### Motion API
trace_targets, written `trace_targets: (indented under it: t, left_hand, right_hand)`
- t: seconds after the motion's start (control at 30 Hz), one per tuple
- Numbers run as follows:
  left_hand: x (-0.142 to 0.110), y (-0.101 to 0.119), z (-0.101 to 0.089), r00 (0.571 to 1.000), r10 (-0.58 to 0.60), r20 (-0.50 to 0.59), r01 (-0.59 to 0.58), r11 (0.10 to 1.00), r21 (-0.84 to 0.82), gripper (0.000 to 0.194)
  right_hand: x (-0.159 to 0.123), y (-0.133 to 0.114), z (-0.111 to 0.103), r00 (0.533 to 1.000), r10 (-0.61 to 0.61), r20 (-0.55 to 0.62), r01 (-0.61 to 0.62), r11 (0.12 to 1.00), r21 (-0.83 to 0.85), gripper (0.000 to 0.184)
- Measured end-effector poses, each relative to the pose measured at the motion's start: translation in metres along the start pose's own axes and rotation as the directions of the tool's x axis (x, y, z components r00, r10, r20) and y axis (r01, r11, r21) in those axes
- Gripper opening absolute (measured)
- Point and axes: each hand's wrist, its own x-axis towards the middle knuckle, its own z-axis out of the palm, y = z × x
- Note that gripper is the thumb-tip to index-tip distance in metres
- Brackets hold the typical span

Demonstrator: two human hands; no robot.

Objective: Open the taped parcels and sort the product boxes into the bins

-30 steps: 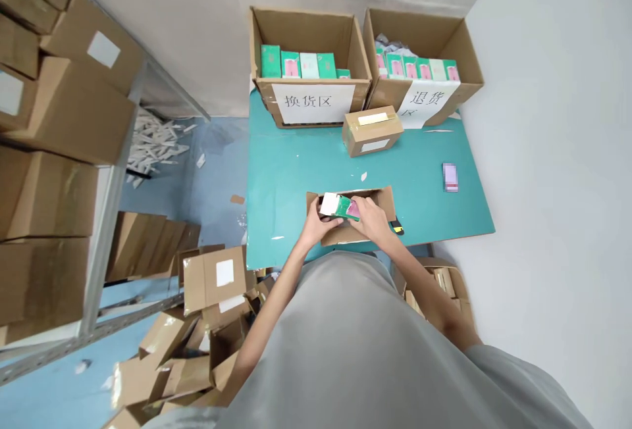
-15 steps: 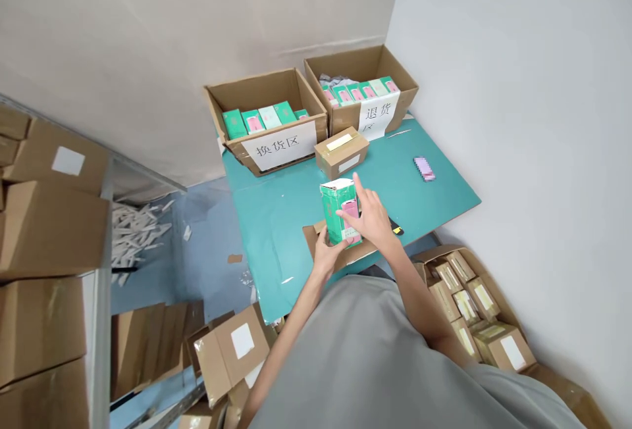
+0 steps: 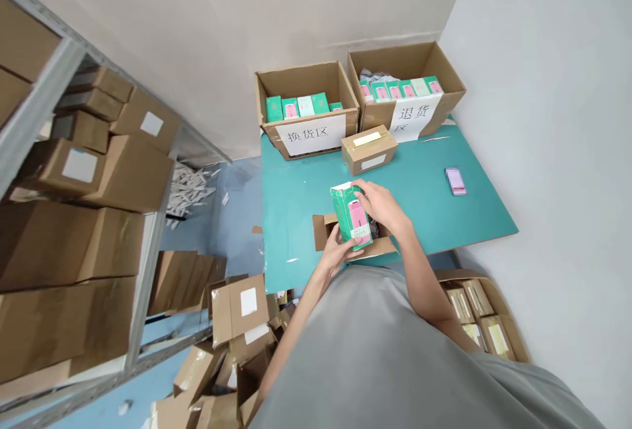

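Note:
A green product box [image 3: 344, 212] with a pink picture on one side is held tilted above the table. Its top end looks creased and shows white. My left hand [image 3: 337, 251] grips its lower end, thumb across the front. At the upper right corner, my right hand [image 3: 382, 205] has its curled fingers on the top edge. Beneath the green box lies an open cardboard box [image 3: 320, 235], its flaps spread and its contents mostly hidden. Just beyond stands a small taped cardboard box [image 3: 369, 151] with white labels.
Two labelled cartons, a left one [image 3: 316, 136] and a right one [image 3: 375, 113], hold several green boxes at the back of the teal table [image 3: 296, 199]. A phone [image 3: 455, 181] lies at right. Shelving [image 3: 148, 277] stands left; a carton of parcels [image 3: 518, 343] sits lower right.
My right hand has gone from an extended index finger to curled fingers on the green box's top edge. The green box is tilted more, and the view has swung left.

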Motion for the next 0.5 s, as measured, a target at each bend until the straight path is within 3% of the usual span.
trace_targets:
  t: [0.13,0.23,0.37,0.5]
  left_hand:
    - [0.005,-0.011,0.014,0.979,0.137,-0.151,-0.14,0.99,-0.007,0.084]
    - [0.003,-0.012,0.023,0.964,0.184,-0.191,-0.197,0.979,-0.053,0.076]
    - [-0.004,-0.014,0.033,0.961,0.198,-0.193,-0.223,0.968,-0.115,0.058]
    - [-0.006,-0.019,0.037,0.97,0.139,-0.201,-0.179,0.964,-0.198,0.047]
  right_hand:
    - [0.002,0.005,0.008,1.0,-0.021,-0.02,0.022,0.998,0.056,0.034]
    - [0.003,0.009,0.009,0.996,-0.052,-0.075,0.06,0.992,0.109,0.034]
    - [0.005,0.016,0.007,0.989,-0.069,-0.128,0.091,0.981,0.172,0.042]
    - [0.006,0.035,0.008,0.989,-0.081,-0.123,0.112,0.957,0.268,0.039]
